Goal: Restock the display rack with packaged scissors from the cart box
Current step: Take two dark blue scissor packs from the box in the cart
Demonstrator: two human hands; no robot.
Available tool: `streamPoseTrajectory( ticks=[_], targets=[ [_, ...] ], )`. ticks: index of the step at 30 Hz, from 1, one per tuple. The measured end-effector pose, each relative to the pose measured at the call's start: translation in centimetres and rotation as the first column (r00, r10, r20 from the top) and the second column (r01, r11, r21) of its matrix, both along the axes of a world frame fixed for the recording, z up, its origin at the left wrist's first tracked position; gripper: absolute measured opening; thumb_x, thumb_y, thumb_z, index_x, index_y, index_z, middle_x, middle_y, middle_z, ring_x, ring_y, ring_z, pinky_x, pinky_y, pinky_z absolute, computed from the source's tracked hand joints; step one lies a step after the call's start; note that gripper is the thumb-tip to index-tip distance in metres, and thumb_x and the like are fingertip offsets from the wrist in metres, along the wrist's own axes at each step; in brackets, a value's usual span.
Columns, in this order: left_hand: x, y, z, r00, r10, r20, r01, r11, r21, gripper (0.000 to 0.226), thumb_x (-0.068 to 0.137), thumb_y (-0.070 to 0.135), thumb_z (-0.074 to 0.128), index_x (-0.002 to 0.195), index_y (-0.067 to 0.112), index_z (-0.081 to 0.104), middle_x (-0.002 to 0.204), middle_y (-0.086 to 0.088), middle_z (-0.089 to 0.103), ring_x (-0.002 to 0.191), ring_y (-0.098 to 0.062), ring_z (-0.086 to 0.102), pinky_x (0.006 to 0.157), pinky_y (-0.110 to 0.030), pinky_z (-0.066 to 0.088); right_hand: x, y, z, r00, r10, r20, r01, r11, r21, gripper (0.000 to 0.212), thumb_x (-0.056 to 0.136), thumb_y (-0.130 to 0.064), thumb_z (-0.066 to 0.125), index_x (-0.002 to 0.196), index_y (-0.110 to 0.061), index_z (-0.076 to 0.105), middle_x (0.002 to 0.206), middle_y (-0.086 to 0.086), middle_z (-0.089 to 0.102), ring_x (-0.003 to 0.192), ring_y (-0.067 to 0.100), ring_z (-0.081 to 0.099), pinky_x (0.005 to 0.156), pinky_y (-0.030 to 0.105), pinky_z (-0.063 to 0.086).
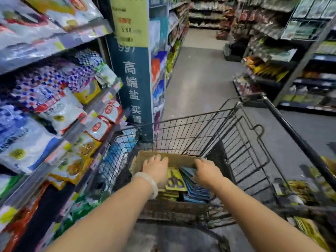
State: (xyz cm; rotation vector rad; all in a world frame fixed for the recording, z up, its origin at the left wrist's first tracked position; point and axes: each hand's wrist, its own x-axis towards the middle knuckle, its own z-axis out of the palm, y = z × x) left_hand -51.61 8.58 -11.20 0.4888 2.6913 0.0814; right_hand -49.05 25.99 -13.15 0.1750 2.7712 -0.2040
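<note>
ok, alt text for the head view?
Both hands, left and right, reach into a brown cardboard box of yellow and blue packaged scissors in a black wire shopping cart, beside grocery shelves.

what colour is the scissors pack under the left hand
Yellow-green backing card with dark scissors, seen in the head view.

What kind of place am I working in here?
Most likely a supermarket aisle: shelves packed with bagged goods line both sides, a price sign hangs overhead, and a wire shopping cart holds the cardboard box.
</note>
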Motion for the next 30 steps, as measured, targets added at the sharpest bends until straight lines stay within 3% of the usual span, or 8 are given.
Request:
streamPoseTrajectory(
  ticks=[7,12,16,24,27,30],
  targets=[
    [-8.5,1.3,-4.8,0.992,-0.042,0.12,0.044,0.999,-0.017,0.06,0.087,0.025,0.059,0.14,0.011,0.033,0.145,-0.013,0.034,0.135,-0.031,0.031,0.111,-0.043,0.031,-5.3,2.9,-4.8,0.97,-0.156,0.184,0.162,0.987,-0.018,0.048,0.086,-0.033,0.055,0.128,-0.014,0.041,0.13,0.012,0.046,0.119,0.032,0.046,0.097,0.041,0.044],
    [-10.2,3.8,-8.6,0.952,-0.093,0.29,0.095,0.995,0.005,0.059,0.09,0.023,0.056,0.141,0.007,0.031,0.144,-0.016,0.032,0.135,-0.034,0.031,0.108,-0.046,0.034,-7.3,4.8,-8.2,0.933,-0.201,0.298,0.22,0.975,-0.034,0.052,0.086,-0.037,0.057,0.129,-0.014,0.04,0.13,0.012,0.046,0.119,0.032,0.046,0.099,0.039,0.042],
    [-11.0,5.9,-11.4,0.898,-0.071,0.435,0.074,0.997,0.01,0.063,0.09,0.03,0.058,0.141,0.006,0.03,0.139,-0.015,0.037,0.125,-0.034,0.042,0.101,-0.045,0.043,-8.7,6.5,-11.1,0.898,-0.24,0.37,0.282,0.957,-0.065,0.054,0.086,-0.037,0.057,0.132,-0.017,0.038,0.13,0.013,0.045,0.119,0.034,0.046,0.097,0.04,0.042],
    [-12.5,8.8,-15.9,0.816,0.053,0.576,-0.077,0.997,0.018,0.055,0.089,0.031,0.059,0.135,0.01,0.038,0.134,-0.014,0.046,0.123,-0.032,0.043,0.102,-0.044,0.041,-11.5,9.5,-16.8,0.828,-0.251,0.501,0.373,0.914,-0.16,0.048,0.09,-0.037,0.05,0.129,-0.012,0.04,0.126,0.014,0.047,0.111,0.034,0.052,0.091,0.039,0.045],
    [-13.1,10.2,-16.7,0.786,0.11,0.609,-0.2,0.976,0.082,0.052,0.092,0.027,0.056,0.138,0.011,0.037,0.137,-0.011,0.048,0.126,-0.029,0.046,0.104,-0.041,0.04,-12.4,10.0,-18.0,0.794,-0.256,0.552,0.403,0.901,-0.162,0.051,0.091,-0.036,0.053,0.131,-0.009,0.036,0.13,0.015,0.048,0.116,0.032,0.051,0.091,0.036,0.044],
    [-13.3,11.3,-17.7,0.742,0.172,0.647,-0.312,0.944,0.107,0.046,0.093,0.027,0.057,0.133,0.011,0.042,0.131,-0.01,0.052,0.118,-0.028,0.053,0.097,-0.039,0.047,-12.7,10.4,-19.1,0.74,-0.287,0.609,0.477,0.862,-0.173,0.063,0.087,-0.036,0.059,0.136,-0.009,0.031,0.133,0.014,0.049,0.119,0.029,0.052,0.094,0.034,0.044]
  ],
)
